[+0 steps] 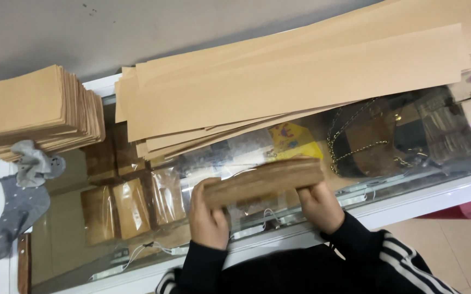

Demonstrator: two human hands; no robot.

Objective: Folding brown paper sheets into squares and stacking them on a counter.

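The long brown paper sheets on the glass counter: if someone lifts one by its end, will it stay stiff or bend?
The long brown paper sheets look thin and lie flat, so one would probably droop. They seem light. The fanned-out stack suggests that they slide easily over each other on the glass counter.

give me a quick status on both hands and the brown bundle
Left hand and right hand grip the folded brown paper bundle at its ends, above the glass counter. Nothing in the way.
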